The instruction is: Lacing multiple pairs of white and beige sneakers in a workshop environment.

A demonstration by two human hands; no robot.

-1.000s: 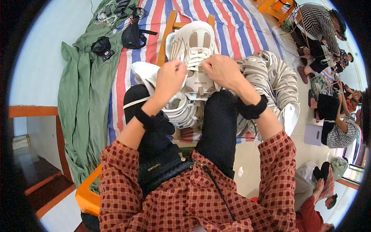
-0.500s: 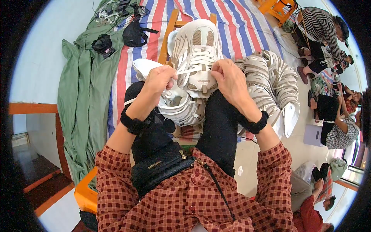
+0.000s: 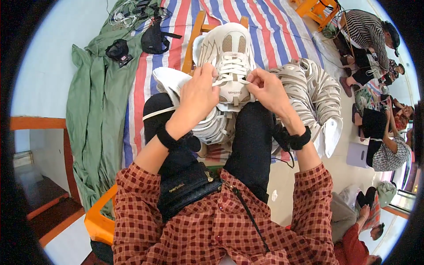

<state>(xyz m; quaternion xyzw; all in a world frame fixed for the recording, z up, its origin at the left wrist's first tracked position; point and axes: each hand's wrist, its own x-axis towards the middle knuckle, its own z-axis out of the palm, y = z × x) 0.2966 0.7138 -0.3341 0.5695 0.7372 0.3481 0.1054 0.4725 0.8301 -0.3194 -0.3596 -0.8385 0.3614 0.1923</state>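
Observation:
A white sneaker [image 3: 229, 57] lies toe-away on my lap, between my black-trousered knees. My left hand [image 3: 198, 95] grips its laces at the left side of the tongue. My right hand [image 3: 267, 90] pinches the laces at the right side. A second white shoe [image 3: 207, 128] sits lower between my thighs, partly hidden under my left wrist. Both wrists wear black bands. A black waist bag [image 3: 185, 190] rests on my lap.
A pile of white sneakers [image 3: 313, 97] lies at my right on a striped red, white and blue mat [image 3: 274, 26]. Green cloth [image 3: 92, 110], black pouches [image 3: 154, 39] and cables lie to the left. Wooden stool [image 3: 196, 39] ahead, orange stool [image 3: 99, 221] under me. People sit at the right.
Both hands have moved up the sneaker toward its laces and drawn closer together; the shoe sits slightly nearer to me.

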